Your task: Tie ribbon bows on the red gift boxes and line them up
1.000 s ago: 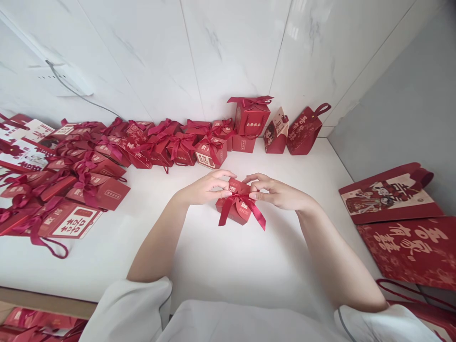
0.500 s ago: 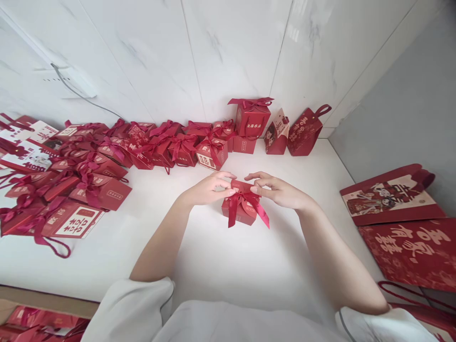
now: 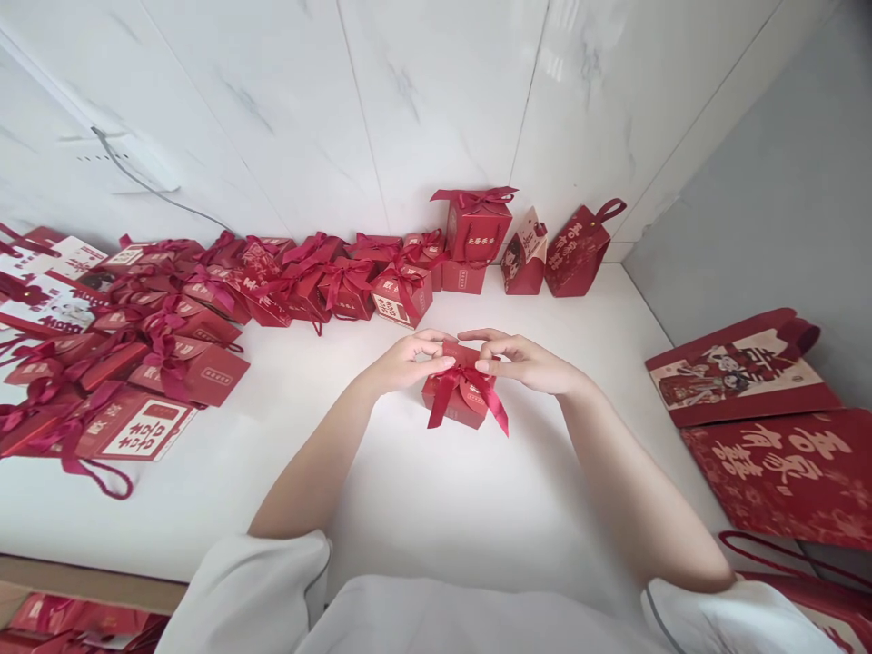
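Observation:
A small red gift box (image 3: 458, 416) stands on the white table in front of me, with a red ribbon bow (image 3: 466, 374) tied on its top. The two ribbon tails hang down over the near side. My left hand (image 3: 410, 361) is at the left of the bow, its thumb and fingers closed on the ribbon loop. On the other side, my right hand (image 3: 526, 361) pinches the right loop, its index finger curved over the back of the box. Fingers partly cover the loops.
Several ribboned red boxes (image 3: 347, 289) line the wall and crowd the left side. Red gift bags (image 3: 783, 472) lie at the right edge, and two upright ones (image 3: 579, 254) stand at the back. At lower left, a carton (image 3: 88, 581) holds more red boxes.
Both hands have come slightly closer together at the bow, with the right fingers lower against the box. The whole view has shifted a little; the box stays in place.

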### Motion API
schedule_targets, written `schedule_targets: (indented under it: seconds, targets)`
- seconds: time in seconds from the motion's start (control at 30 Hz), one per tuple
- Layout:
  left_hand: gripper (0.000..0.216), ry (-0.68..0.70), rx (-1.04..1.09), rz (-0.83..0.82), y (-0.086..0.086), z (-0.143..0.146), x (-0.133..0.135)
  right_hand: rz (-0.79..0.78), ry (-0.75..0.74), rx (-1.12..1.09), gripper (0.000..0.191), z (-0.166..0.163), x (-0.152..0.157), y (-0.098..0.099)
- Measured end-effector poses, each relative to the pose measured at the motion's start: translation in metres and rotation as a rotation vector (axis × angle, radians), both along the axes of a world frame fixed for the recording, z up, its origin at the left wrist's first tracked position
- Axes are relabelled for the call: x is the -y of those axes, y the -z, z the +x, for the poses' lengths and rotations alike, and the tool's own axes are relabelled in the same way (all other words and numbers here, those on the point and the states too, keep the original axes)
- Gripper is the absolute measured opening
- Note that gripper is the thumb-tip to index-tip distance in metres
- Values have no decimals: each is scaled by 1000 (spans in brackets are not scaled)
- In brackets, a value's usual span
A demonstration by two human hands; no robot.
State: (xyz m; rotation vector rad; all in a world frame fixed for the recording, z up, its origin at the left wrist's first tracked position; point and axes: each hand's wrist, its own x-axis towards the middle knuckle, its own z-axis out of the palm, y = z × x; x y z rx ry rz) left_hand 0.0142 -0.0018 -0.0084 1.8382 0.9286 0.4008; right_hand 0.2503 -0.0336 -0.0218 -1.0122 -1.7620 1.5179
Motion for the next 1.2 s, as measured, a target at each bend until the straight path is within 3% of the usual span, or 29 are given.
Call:
schedule_targets:
  seconds: [0.23,0.4,0.53,0.83,1.1,1.2]
  targets:
    - [38,84,37,-105,4,-7,-7,-29,-58,-113,35,5,-8,14]
    - [37,131,8,-44,4,-11,-9,-69,-57,-93,32,8,-9,19]
    - [36,154,-50,45,0,-12,-9,-90,-53,0,33,12,-8,15]
    - [31,184,-107,178,-9,-12,-7,26,-72,143,39,11,-2,-2]
    - [35,172,-122,96,-6,-9,-5,29,-4,302,40,5,2,-3]
    - [35,185,-109,115,-5,-11,-7,45,-57,261,39,5,1,-2]
